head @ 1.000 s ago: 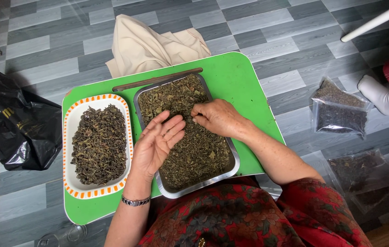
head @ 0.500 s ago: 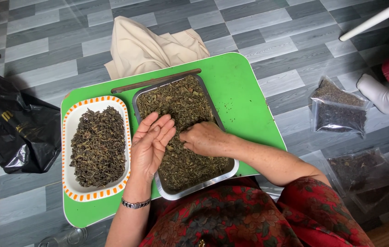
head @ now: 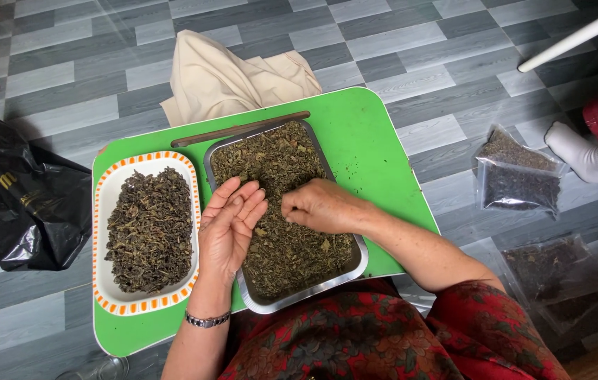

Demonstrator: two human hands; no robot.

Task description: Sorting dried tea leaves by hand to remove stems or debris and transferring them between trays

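My left hand [head: 228,229] is in the middle of the frame, palm up and flat, with the fingers apart, so this grip is not closed on anything. It hovers over the left rim of the metal tray [head: 355,262]. A few bits of dried tea leaves [head: 292,204] lie on my palm. My right hand [head: 320,206] is just beside it, a little to the right, resting down on the leaves in the tray. Its fingertips are bunched together in a pinch on the leaves, but I cannot tell what is between them.

The tray is full of the dry green-brown leaves and sits on a green table [head: 376,148] in the middle of the frame. To the left of the tray, touching it, is a white dish with an orange rim [head: 102,204], with more leaves piled in it. A brown stick [head: 239,129] lies along the top edge of the tray. A beige cloth [head: 228,74] is on the floor above the table. A black bag [head: 17,197] sits at the left edge. Clear bags of leaves [head: 517,176] lie on the floor at the right.
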